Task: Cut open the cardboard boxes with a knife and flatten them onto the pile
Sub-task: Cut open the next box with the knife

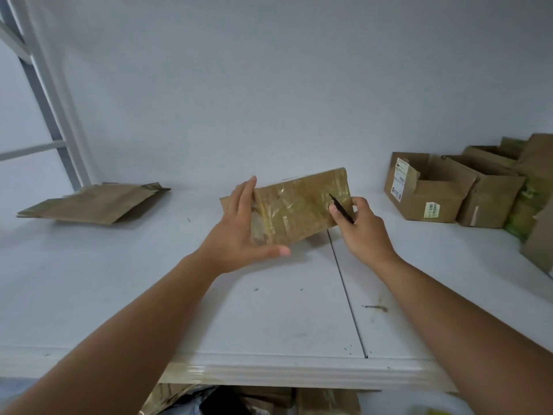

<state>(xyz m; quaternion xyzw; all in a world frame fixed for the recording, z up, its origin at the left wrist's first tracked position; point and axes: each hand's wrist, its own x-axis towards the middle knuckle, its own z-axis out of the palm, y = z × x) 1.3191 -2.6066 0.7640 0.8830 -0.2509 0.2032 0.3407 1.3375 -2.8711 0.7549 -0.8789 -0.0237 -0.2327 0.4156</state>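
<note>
A small tape-covered cardboard box (299,205) sits at the middle of the frame on the white desk (269,310), its long axis running left to right and tilted a little up toward the right; the left hand (242,232) cups its left end, fingers straight along the far side and thumb stretched under the near edge; the right hand (359,226) is at the right end, fingers curled round a thin dark knife (341,208) whose tip points up and left onto the taped face. So the blade is already on the box, near its right end, and the cut, as I judge it, would run leftward along the long axis toward the steadying hand; that thumb lies close to the line. The flattened pile (92,202) lies well apart at the left of the frame, nearer the left hand; more open boxes (434,190) wait at the right.
</note>
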